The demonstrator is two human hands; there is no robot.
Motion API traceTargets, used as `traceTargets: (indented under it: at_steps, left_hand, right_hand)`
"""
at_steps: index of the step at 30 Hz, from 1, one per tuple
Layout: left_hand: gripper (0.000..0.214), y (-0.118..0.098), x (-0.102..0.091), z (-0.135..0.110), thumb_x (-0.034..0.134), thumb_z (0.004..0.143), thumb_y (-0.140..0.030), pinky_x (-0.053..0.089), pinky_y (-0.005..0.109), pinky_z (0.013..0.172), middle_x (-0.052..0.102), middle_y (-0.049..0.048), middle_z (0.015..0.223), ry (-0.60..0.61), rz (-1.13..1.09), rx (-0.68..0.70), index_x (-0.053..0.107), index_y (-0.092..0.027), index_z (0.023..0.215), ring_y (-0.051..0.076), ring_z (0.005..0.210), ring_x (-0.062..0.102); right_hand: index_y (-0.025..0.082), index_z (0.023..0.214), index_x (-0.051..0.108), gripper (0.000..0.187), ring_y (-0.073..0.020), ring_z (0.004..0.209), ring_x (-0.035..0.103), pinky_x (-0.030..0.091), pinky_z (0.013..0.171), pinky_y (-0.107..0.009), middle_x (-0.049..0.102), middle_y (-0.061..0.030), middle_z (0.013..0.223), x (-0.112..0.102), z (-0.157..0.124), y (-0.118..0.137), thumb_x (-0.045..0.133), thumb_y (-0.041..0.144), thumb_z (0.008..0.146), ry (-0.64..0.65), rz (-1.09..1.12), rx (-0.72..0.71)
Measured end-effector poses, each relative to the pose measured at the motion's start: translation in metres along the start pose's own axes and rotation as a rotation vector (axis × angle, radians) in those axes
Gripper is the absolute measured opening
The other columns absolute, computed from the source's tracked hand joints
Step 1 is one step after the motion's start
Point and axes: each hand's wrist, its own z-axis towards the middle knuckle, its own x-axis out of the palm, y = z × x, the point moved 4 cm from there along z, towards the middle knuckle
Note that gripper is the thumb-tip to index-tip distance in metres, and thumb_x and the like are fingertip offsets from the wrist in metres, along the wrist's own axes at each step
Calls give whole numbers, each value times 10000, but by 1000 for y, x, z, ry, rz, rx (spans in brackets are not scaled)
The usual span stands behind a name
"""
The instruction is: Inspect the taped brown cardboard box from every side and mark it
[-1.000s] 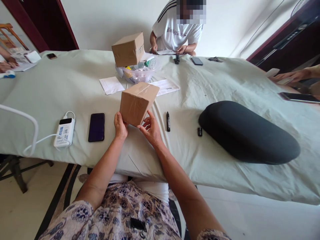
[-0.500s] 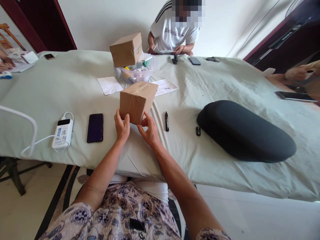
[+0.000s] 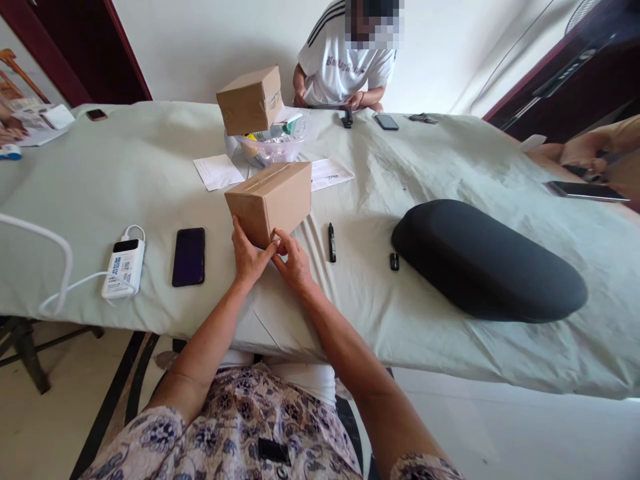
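Note:
A taped brown cardboard box (image 3: 273, 199) rests tilted on the cloth-covered table (image 3: 125, 180), right in front of me. My left hand (image 3: 247, 257) grips its near lower corner, fingers curled against the side. My right hand (image 3: 293, 261) pinches the same lower edge just to the right, thumb and fingers closed on the cardboard. Both hands touch each other at the corner. A black marker (image 3: 331, 241) lies to the right of the box, its cap (image 3: 394, 261) farther right.
A dark phone (image 3: 189, 256) and a white power bank (image 3: 123, 267) with cable lie to the left. A black cushion (image 3: 485, 261) fills the right side. Behind stand a clear bowl (image 3: 273, 148) bearing a second box (image 3: 249, 100), paper slips, and a seated person (image 3: 345, 63). Other people's hands show at both edges.
The box has been turned and lowered, its long side now facing right. Both hands slid together onto its near lower corner.

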Motion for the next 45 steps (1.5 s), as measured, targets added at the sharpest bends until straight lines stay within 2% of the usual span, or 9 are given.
traceTargets:
  at_steps: [5,10,19,24,29,33,37,41,45]
  left_hand:
    - [1135,4,-5,5,819,714,-562,365,503,1243,325,216,1643,89,-144,1,238,-196,1618,357,1555,328]
    - [975,9,-10,15,767,752,-565,482,477,1147,388,154,1647,135,-267,-28,373,-256,1588,360,1524,392]
    - [760,11,-28,37,694,768,-645,446,532,1184,638,125,1443,190,-496,-19,621,-203,1382,367,1409,542]
    - [686,17,-26,38,673,786,-568,444,520,1183,650,123,1424,250,-585,-37,622,-194,1358,353,1397,552]
    - [701,31,-27,42,664,741,-446,465,485,1152,610,87,1460,323,-596,-6,558,-254,1407,330,1395,534]
    - [812,30,-31,44,698,723,-422,399,480,1213,489,76,1576,376,-518,102,455,-295,1488,327,1477,443]
    - [925,10,-37,41,766,756,-549,365,460,1235,435,121,1599,259,-433,225,342,-286,1535,322,1472,447]
    - [790,-15,-42,29,699,803,-705,426,453,1174,584,144,1385,-4,-230,296,465,-228,1388,303,1322,569]
    - [812,-31,-41,12,736,744,-752,435,466,1164,603,152,1306,-197,-33,299,504,-203,1295,313,1273,589]
  right_hand:
    - [250,1322,637,483,-156,753,598,554,731,-303,621,-19,844,-19,7,-6,707,497,913,-26,-51,32]
    - [233,1229,674,448,-145,714,586,555,728,-294,592,-6,813,-39,13,-20,704,541,905,-173,-123,79]
    - [229,1142,697,496,-120,691,556,534,681,-286,631,-29,936,-82,21,-46,703,626,843,-460,-136,189]
    - [188,1003,709,445,-125,682,554,484,680,-276,625,0,784,-89,22,-53,603,597,862,-491,91,399]
    - [188,815,627,433,-124,692,536,448,676,-263,608,6,745,-86,22,-42,576,615,864,-474,111,411]
    - [214,1128,607,472,-127,736,573,483,695,-270,622,2,866,-84,20,-36,545,621,897,-489,121,343]
    - [268,1466,458,678,-201,1001,631,552,889,-397,618,-82,1191,-79,20,-22,574,612,894,-435,-21,176]
    - [265,1416,500,632,-292,1266,564,488,1094,-523,535,-140,1354,-71,22,-1,604,610,896,-367,-122,45]
    - [238,1242,545,563,-329,1299,548,473,1110,-566,544,-167,1313,-64,20,12,690,608,844,-393,-108,84]
